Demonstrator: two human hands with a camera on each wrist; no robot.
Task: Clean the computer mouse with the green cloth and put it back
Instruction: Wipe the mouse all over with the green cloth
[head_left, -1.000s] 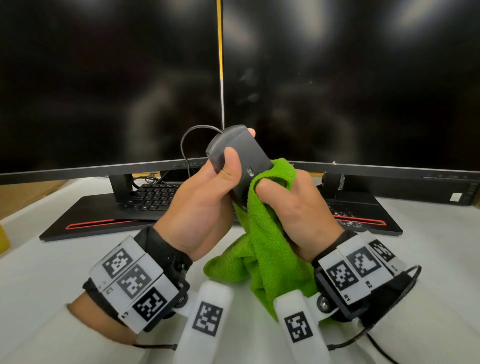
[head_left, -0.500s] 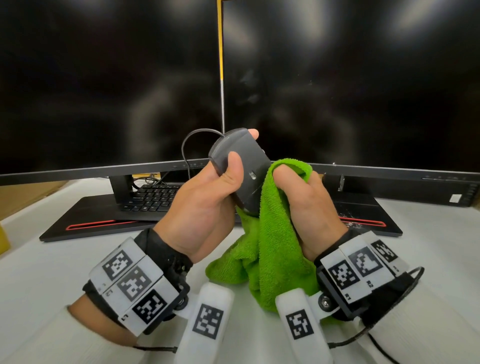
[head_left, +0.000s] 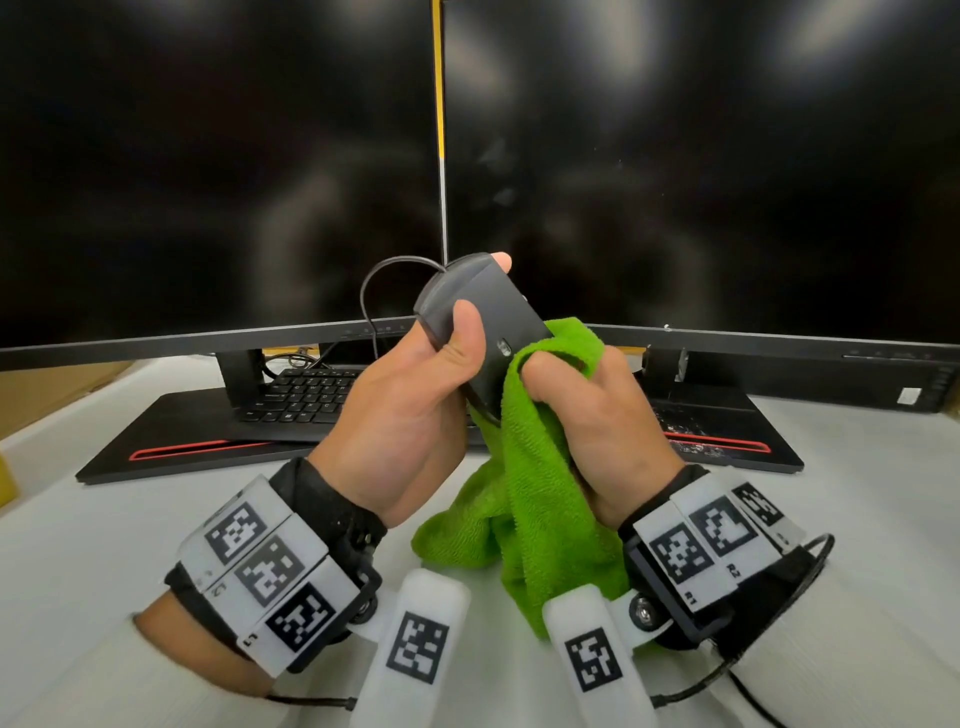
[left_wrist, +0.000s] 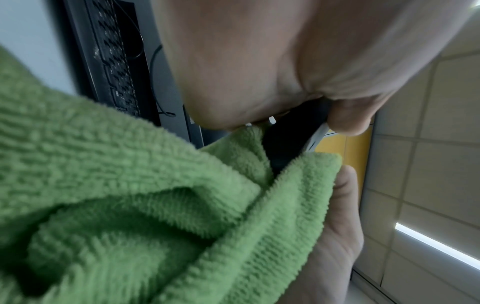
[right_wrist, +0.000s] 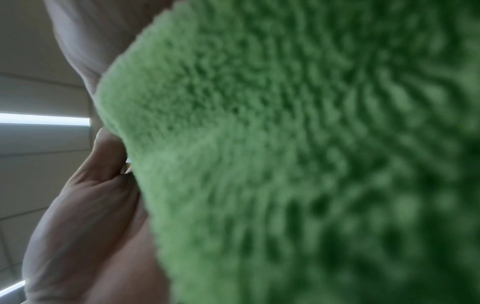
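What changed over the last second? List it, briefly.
The right hand slid the cloth a little up and right along the mouse, then back down. The left hand tilted the mouse slightly right. Grips are unchanged: left hand holds the raised mouse, right hand the cloth against it.

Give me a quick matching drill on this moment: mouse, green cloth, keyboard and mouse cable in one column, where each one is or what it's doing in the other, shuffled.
Things:
1. computer mouse
2. green cloth
3. keyboard
4. mouse cable

States:
A. lies on the desk under the left monitor
B. bunched in the right hand, pressed to the lower end of the mouse
C. loops up in the air from the top end of the mouse
D. held off the desk in the left hand, thumb on its face

Pairs: 1-D, 2-B, 3-A, 4-C
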